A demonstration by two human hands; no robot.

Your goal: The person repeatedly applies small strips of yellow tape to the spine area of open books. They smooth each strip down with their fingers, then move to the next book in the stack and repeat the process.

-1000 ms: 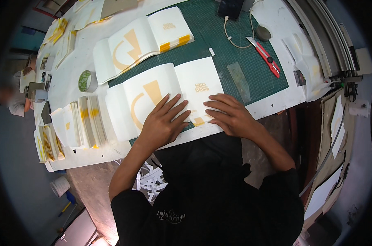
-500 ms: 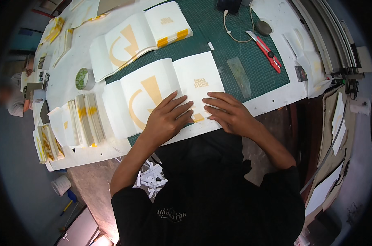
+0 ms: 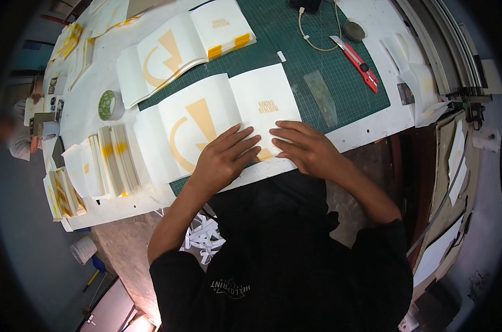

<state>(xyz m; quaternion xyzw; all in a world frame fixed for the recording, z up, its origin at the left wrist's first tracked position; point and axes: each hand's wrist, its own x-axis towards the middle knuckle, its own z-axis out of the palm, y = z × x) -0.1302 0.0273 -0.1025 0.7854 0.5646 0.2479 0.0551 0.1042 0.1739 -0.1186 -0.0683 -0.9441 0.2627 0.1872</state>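
Observation:
A white printed paper cover (image 3: pixel 218 108) with folded panels and a pale orange design lies along the near edge of the green cutting mat (image 3: pixel 345 83). My left hand (image 3: pixel 222 159) rests on its lower middle part near the fold, fingers stretched out. On the lower right panel my right hand (image 3: pixel 307 148) lies with fingers extended toward the left one. A narrow gap separates the two hands, with a bit of orange print at the cover's near edge between them. What lies under the palms is hidden.
Beyond lies a similar cover stack (image 3: pixel 176 52) with orange edges. A red utility knife (image 3: pixel 357 63), a cable (image 3: pixel 312 44) and a clear plastic strip (image 3: pixel 321 98) are on the right. Left are a tape roll (image 3: pixel 111 105) and book blocks (image 3: pixel 110 157). Another person (image 3: pixel 19 133) sits far left.
My right hand has shifted slightly left and up on the panel. My left hand stays almost where it was. The whole view has shifted a little.

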